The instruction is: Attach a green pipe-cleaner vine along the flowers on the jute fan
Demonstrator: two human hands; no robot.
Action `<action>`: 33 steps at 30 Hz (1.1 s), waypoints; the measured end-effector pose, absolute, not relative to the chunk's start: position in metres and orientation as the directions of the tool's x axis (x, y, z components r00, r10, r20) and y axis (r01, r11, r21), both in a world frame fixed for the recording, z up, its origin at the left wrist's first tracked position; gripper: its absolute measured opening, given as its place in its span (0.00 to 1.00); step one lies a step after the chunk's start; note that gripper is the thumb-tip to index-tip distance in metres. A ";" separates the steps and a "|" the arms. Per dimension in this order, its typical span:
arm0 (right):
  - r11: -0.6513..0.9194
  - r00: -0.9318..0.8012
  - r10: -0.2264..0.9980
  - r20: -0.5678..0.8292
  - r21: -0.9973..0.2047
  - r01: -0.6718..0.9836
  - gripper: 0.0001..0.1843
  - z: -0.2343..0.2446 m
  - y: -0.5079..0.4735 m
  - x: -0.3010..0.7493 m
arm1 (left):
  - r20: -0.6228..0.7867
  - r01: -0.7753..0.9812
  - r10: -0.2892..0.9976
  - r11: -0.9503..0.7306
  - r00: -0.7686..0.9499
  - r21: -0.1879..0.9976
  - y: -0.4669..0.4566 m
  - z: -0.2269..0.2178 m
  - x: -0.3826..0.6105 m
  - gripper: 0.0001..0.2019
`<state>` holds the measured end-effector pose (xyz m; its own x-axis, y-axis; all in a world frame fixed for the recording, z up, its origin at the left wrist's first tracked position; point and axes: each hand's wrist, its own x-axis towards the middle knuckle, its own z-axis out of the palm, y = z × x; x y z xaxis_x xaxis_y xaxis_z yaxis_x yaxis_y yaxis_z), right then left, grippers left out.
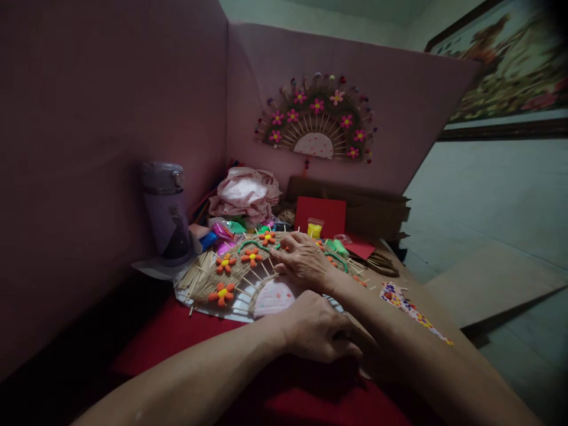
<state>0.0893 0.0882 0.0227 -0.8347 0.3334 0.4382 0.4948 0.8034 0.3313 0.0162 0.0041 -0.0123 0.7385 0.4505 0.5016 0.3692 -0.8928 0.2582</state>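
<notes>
Pink panels point(390, 106) close off the upper left and middle of the head view, with a finished-looking flowered fan point(316, 106) hanging on the back one and a purple bottle point(164, 222) at the left, above a red surface point(177, 349). At the middle of the frame a second, half-round fan point(239, 273) lies flat, its long axis running left to right across the picture and its arc facing away from the person. It sits directly beneath the right hand point(306, 260), the nearer of the two to the arc; the left hand point(317, 325) is lower, by the straight edge. The right hand's fingers bend down onto the band, slightly spread; whether they pinch anything, I cannot tell. The left's fingers are curled, and their grip is hidden too. This fan looks brown and ropy, thin sticks poking past its rim, with orange flowers point(222, 294), a green cord point(251, 243) and a pale, dotted half-disc point(271, 299) low in the middle.
</notes>
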 end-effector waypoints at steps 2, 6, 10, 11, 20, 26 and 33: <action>0.811 -0.836 0.332 0.437 0.320 0.489 0.18 0.023 0.088 0.089 | 0.509 0.367 0.449 -0.893 0.734 0.259 0.005 -0.013 0.016 0.12; 0.817 -0.820 0.352 0.451 0.280 0.505 0.18 0.024 0.088 0.092 | 0.519 0.391 0.453 -0.891 0.725 0.232 0.004 -0.013 0.017 0.14; 0.796 -0.779 0.395 0.487 0.243 0.555 0.20 0.027 0.089 0.097 | 0.487 0.435 0.482 -0.874 0.728 0.215 0.003 -0.011 0.017 0.15; 0.790 -0.773 0.401 0.492 0.241 0.563 0.19 0.027 0.090 0.098 | 0.479 0.441 0.483 -0.873 0.733 0.206 0.003 -0.011 0.017 0.15; 0.787 -0.804 0.416 0.425 0.273 0.553 0.18 0.027 0.089 0.098 | 0.438 0.468 0.486 -0.870 0.756 0.157 0.007 -0.013 0.018 0.17; 0.792 -0.809 0.389 0.440 0.289 0.538 0.20 0.030 0.090 0.094 | 0.394 0.483 0.514 -0.857 0.762 0.183 0.004 -0.010 0.017 0.16; 0.812 -0.832 0.375 0.409 0.289 0.508 0.18 0.028 0.092 0.086 | 0.404 0.459 0.504 -0.863 0.763 0.211 0.006 -0.011 0.017 0.16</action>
